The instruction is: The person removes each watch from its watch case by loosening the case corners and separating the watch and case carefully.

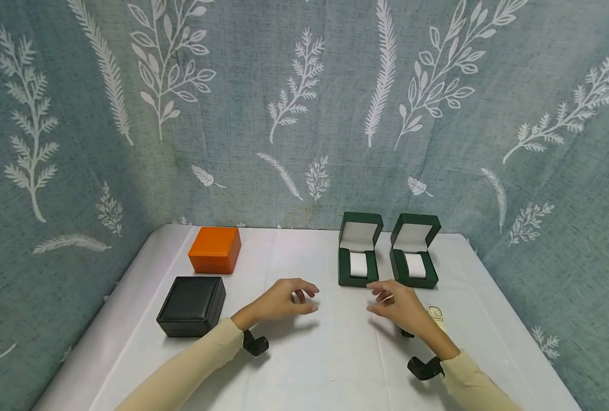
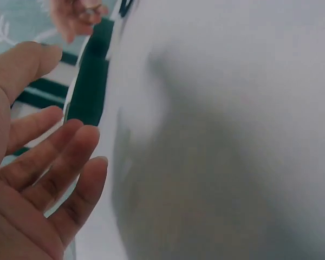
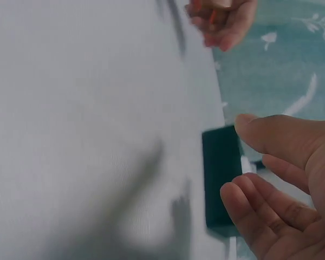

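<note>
My left hand (image 1: 285, 299) hovers above the middle of the white table, its fingers loosely bent and holding nothing. Across a gap, my right hand (image 1: 399, 305) hangs with relaxed fingers, also with nothing in it. Just beyond the right hand stands a green watch box (image 1: 344, 274), lid raised, with a white cushion (image 1: 358, 265) inside. A second green watch box (image 1: 399, 269) is beside it, lid raised too, with its own white cushion (image 1: 415, 266). A gold watch (image 1: 435, 313) lies beside the right wrist, partly hidden by it. Under that hand a small black thing (image 1: 406, 333) shows, mostly covered.
An orange box (image 1: 214, 250) with its lid down sits at the back left of the table (image 1: 304, 365). In front of it is a closed black box (image 1: 191, 306), near the left forearm. Patterned grey-green cloth (image 1: 242, 114) hangs behind and at both sides.
</note>
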Demonstrator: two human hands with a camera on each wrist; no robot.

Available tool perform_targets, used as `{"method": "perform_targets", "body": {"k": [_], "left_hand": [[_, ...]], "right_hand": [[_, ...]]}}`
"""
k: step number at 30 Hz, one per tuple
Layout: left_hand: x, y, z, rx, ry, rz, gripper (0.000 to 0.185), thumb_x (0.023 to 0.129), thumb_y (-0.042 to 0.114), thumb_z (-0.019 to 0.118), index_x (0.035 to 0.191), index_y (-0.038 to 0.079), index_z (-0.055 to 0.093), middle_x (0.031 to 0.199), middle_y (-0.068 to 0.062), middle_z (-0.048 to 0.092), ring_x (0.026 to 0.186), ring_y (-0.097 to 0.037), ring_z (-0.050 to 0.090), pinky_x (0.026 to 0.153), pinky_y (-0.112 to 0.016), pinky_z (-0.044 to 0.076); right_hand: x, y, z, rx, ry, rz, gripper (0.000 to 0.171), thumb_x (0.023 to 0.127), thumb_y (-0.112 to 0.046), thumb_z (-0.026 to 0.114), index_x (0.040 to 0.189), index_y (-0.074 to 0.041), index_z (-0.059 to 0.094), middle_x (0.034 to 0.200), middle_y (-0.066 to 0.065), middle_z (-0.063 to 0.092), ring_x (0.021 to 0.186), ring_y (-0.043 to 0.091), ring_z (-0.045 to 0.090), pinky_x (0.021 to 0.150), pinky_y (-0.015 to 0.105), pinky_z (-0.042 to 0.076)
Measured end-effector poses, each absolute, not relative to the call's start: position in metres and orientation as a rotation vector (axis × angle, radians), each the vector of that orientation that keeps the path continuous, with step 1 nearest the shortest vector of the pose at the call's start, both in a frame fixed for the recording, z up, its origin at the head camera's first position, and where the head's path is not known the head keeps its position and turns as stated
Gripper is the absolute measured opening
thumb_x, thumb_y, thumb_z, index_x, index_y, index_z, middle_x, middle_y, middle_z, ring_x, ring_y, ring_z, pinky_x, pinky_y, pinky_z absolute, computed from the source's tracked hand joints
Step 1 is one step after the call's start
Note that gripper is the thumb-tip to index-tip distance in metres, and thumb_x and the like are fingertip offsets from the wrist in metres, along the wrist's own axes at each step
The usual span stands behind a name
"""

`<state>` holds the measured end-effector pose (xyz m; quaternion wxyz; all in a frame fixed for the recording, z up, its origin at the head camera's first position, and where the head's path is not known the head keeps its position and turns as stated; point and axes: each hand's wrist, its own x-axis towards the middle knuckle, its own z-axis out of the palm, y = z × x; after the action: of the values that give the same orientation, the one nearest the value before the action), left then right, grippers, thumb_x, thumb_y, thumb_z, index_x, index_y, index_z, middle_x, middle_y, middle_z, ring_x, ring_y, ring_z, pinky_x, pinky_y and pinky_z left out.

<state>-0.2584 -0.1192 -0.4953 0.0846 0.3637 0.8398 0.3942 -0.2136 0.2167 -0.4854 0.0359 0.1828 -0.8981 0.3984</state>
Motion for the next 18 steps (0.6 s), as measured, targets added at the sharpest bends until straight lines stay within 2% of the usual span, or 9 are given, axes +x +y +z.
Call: {"method": "perform_targets", "body": {"k": [5, 9, 18], "left_hand": [[-0.236, -0.12, -0.494, 1.102, 2.453, 1.175, 0.04, 0.094, 0.032, 0.078, 0.123, 0.007, 0.071, 0.112, -0.005, 0.071, 0.085, -0.009, 0.063, 0.071, -0.024, 0.052], [-0.223, -0.12, -0.496, 1.074, 2.403, 1.191, 0.037, 0.093, 0.035, 0.079, 0.117, 0.009, 0.07, 0.107, -0.002, 0.07, 0.083, -0.008, 0.062, 0.068, -0.023, 0.052], [-0.206, -0.123, -0.499, 1.107, 2.365, 1.202, 0.041, 0.092, 0.037, 0.08, 0.122, 0.011, 0.069, 0.116, 0.001, 0.07, 0.088, -0.012, 0.066, 0.075, -0.026, 0.055]], "right_hand": [[-0.202, 0.207, -0.485, 0.552, -2.779, 1.29, 0.046, 0.084, -0.017, 0.087, 0.126, -0.006, 0.071, 0.106, 0.008, 0.07, 0.093, 0.017, 0.067, 0.081, 0.027, 0.058], [-0.191, 0.204, -0.489, 0.625, -2.76, 1.338, 0.047, 0.085, -0.019, 0.087, 0.127, -0.003, 0.07, 0.106, 0.009, 0.07, 0.091, 0.018, 0.067, 0.079, 0.027, 0.059], [-0.173, 0.196, -0.501, 0.765, -2.735, 1.369, 0.046, 0.086, -0.023, 0.087, 0.126, -0.006, 0.071, 0.107, 0.007, 0.07, 0.09, 0.016, 0.068, 0.077, 0.027, 0.059]]}}
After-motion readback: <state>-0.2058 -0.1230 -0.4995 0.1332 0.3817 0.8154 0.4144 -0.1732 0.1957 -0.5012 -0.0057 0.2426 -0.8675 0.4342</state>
